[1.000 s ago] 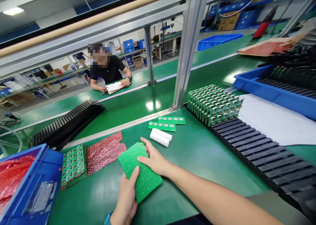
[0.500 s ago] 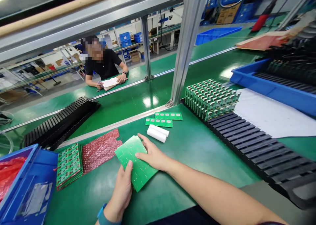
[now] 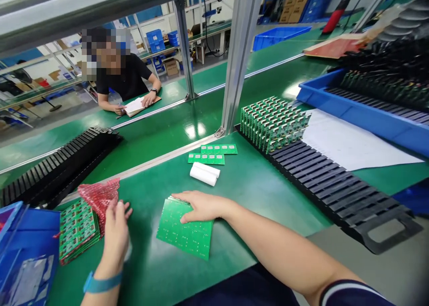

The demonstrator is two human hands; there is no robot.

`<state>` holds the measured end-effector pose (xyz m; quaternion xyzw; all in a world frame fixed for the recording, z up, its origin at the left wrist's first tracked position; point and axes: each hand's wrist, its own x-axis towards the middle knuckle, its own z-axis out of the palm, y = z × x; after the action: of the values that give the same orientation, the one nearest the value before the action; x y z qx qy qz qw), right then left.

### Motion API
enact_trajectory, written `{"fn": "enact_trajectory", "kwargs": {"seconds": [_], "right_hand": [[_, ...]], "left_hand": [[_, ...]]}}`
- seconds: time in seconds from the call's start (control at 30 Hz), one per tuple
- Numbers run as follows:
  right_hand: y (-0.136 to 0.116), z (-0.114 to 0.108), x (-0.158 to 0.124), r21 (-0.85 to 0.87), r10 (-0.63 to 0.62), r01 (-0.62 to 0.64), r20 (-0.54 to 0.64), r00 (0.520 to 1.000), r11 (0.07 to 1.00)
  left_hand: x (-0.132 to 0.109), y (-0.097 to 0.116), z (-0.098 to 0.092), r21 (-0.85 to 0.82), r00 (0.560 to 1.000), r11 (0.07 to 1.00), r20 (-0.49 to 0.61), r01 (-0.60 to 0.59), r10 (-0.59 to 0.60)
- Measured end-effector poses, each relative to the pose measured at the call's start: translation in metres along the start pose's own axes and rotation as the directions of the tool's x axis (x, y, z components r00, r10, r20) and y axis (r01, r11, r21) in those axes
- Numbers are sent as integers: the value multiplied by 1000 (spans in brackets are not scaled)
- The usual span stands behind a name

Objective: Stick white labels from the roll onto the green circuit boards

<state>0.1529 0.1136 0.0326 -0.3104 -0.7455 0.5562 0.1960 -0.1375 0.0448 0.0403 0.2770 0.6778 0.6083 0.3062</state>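
Firmly, my right hand (image 3: 197, 206) holds a stack of green circuit boards (image 3: 184, 239), the thumb laid on the top face and the fingers hooked over the far edge, so that the gap between them is no wider than the stack. I have these boards above the middle of the near part of the table (image 3: 150, 274), toward its near edge; I cannot tell whether their lower edge touches the surface. My left hand (image 3: 115, 227) is farther to the left, its fingers half curled and slightly spread, up against a crumpled sheet of red bubble wrap (image 3: 98, 194). My hand hides part of the sheet, and I cannot tell whether my thumb and fingers pinch it. Just left of that hand lies a pile of populated boards (image 3: 76, 230), beside the blue bin (image 3: 33, 243) at the table's left end. Beyond my right fingers, toward the table's far edge, lie two white rolls (image 3: 204, 174), with two narrow green boards (image 3: 218, 149) just behind, one partly overlapping the other. To the right, a black slotted rack (image 3: 335, 180) runs from the far edge out past the near one, upright boards (image 3: 275, 125) filling its far end.
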Motion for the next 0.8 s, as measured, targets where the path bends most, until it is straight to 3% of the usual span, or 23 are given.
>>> {"fn": "enact_trajectory", "kwargs": {"seconds": [0.07, 0.13, 0.2, 0.27, 0.4, 0.53, 0.6, 0.67, 0.73, 0.8], "right_hand": [[1, 5, 2, 8, 32, -32, -52, 998, 999], [0, 15, 6, 31, 112, -109, -176, 978, 994], [-1, 30, 10, 81, 190, -172, -361, 913, 982], [-3, 47, 13, 173, 243, -182, -457, 855, 968], [-4, 69, 10, 434, 342, -181, -326, 881, 882], [-6, 61, 3, 567, 368, -209, -181, 912, 797], [-9, 49, -1, 486, 372, -259, -152, 916, 835], [-12, 36, -5, 273, 347, -289, -195, 917, 917], [-16, 24, -10, 30, 292, -294, -243, 925, 955], [-19, 15, -14, -127, 231, -279, -304, 924, 952]], "left_hand": [[-38, -14, -10, 61, 999, 998, 33, -24, 22], [-71, -25, -21, 68, 984, 996, 164, 63, -74], [-89, -29, -27, 134, 940, 982, 297, 130, -165], [-91, -25, -27, 246, 917, 967, 368, 63, -153], [-74, -5, -4, 524, 928, 823, 372, -220, 12], [-75, 6, 27, 758, 896, 501, 434, -418, 93], [-80, 5, 34, 807, 872, 340, 479, -483, 102], [-83, 2, 35, 812, 843, 229, 528, -538, 106], [-82, -1, 29, 780, 800, 179, 593, -600, 96], [-77, -2, 22, 715, 738, 193, 670, -672, 86]]}}
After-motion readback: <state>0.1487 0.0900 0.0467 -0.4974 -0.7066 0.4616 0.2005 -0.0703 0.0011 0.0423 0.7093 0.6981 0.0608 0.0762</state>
